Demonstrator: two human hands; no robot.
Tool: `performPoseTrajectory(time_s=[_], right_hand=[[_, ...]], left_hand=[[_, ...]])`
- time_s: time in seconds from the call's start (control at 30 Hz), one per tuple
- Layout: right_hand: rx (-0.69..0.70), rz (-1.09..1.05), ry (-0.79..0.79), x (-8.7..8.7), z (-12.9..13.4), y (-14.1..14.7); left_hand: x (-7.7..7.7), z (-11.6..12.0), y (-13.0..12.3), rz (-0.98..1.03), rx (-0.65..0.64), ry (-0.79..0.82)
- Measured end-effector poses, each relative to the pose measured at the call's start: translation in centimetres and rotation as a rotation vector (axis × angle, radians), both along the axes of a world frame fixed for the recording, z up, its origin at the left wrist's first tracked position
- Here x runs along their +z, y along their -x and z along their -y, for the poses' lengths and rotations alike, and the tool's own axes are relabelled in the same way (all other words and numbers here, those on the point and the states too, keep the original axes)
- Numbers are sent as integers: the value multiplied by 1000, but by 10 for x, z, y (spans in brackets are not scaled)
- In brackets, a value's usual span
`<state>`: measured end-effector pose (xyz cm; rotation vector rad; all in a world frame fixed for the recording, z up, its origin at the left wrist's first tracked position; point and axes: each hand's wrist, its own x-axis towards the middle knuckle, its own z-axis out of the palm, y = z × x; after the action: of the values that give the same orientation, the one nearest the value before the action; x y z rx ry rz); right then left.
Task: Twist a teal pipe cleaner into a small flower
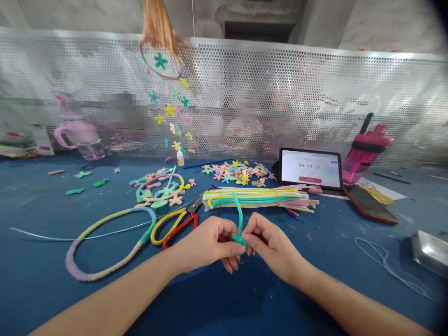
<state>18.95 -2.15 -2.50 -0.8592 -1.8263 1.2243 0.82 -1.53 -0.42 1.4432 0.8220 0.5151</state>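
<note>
Between my two hands is a teal pipe cleaner (239,212), bent into small loops at its lower end, with a free length standing up. My left hand (219,242) pinches the looped part from the left, thumb on top. From the right, my right hand (264,238) pinches the same looped part between thumb and fingers. Just behind the hands lies a banded bundle of coloured pipe cleaners (259,198). Scissors with yellow and red handles (178,226) rest beside my left hand. A large multicoloured ring (72,259) lies at the left.
Small fuzzy flowers (241,172) are heaped behind the bundle. A tablet (311,169), pink bottle (364,154) and phone (371,204) stand or lie at the right, with a metal box (430,252) nearer. A flower mobile (170,110) hangs before the perforated screen (217,70).
</note>
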Motion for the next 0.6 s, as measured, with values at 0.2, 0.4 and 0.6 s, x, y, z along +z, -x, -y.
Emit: performPoseTrajectory(time_s=[0.2, 0.4, 0.6], right_hand=[[-7, 44, -1, 3, 4, 2], [16, 49, 18, 3, 5, 3], [5, 57, 20, 3, 2, 3]], left_hand=[[5, -7, 6, -57, 55, -164], [5, -2, 3, -78, 161, -441], [4, 2, 2, -132, 207, -648]])
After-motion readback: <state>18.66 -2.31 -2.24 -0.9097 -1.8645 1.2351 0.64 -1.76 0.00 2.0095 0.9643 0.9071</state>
